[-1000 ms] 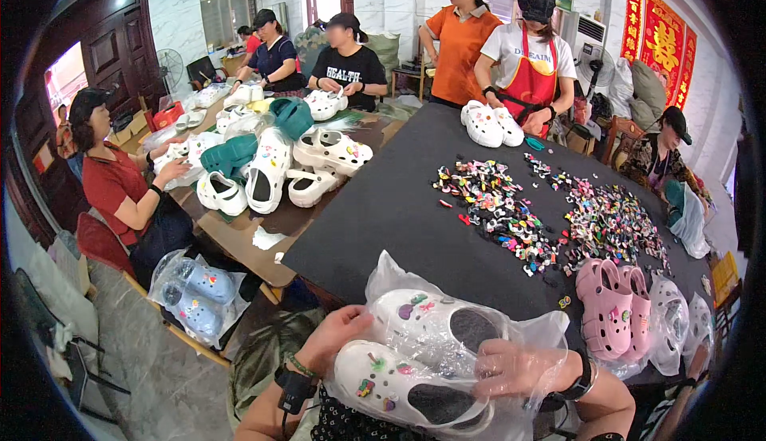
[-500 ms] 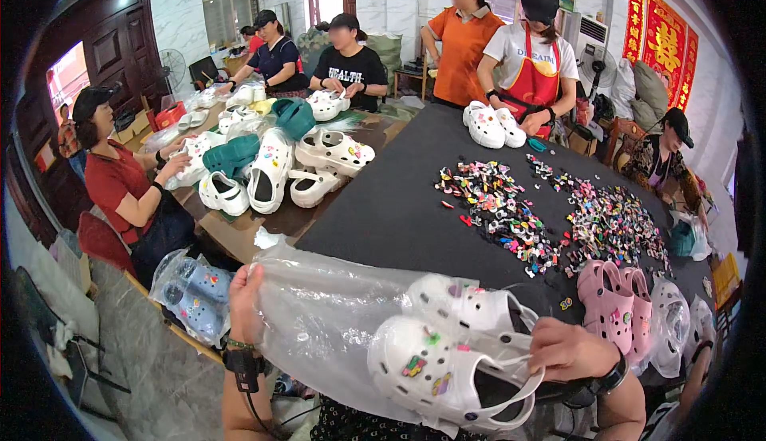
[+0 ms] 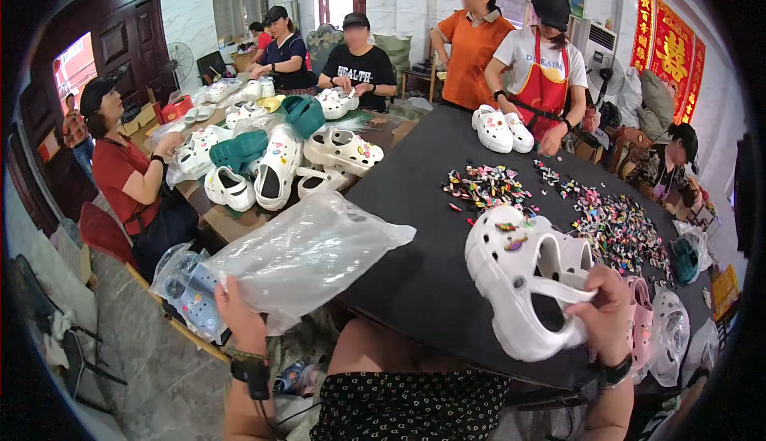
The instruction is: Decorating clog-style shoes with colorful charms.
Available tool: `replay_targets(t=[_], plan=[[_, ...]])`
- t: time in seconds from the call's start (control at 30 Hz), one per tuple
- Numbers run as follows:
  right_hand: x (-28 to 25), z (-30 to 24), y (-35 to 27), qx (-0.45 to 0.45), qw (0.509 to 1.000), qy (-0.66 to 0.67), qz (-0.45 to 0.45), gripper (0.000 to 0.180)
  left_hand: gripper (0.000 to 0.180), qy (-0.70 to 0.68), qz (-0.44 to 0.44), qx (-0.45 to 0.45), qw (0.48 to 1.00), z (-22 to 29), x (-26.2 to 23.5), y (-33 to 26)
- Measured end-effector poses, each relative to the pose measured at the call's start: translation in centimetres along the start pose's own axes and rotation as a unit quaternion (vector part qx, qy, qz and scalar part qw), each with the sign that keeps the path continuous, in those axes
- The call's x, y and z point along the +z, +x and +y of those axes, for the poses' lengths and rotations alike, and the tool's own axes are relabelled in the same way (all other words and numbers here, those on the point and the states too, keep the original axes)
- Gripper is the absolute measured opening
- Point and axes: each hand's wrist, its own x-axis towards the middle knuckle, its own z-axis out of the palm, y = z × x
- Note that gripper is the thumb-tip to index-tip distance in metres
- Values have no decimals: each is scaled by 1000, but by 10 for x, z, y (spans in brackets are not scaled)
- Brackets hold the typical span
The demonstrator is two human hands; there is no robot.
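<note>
My left hand grips the near edge of a clear plastic bag, which spreads out flat and wrinkled toward the black table. In my right hand is a pair of white clogs, held by the heel straps and tilted above the table edge. Colourful charms are fixed on the nearer clog's toe; the second clog is partly hidden behind it. Bag and clogs are apart.
Loose charms lie heaped on the black table. Pink clogs and bagged white clogs sit at its right edge. Bagged blue clogs are at my left. White and green clogs crowd the brown table, with several people around.
The white clogs have come out of the plastic bag, moving up and right with my right hand. The bag now hangs from my left hand alone, a little lower.
</note>
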Motion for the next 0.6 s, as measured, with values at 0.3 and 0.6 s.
replay_targets(t=[0.3, 0.6], plan=[[84, 57, -1, 127, 982, -69, -122, 24, 14, 458, -303, 455, 701, 7, 29, -65], [128, 46, 13, 229, 932, 249, -131, 30, 51, 509, -527, 279, 621, -18, 32, -113]])
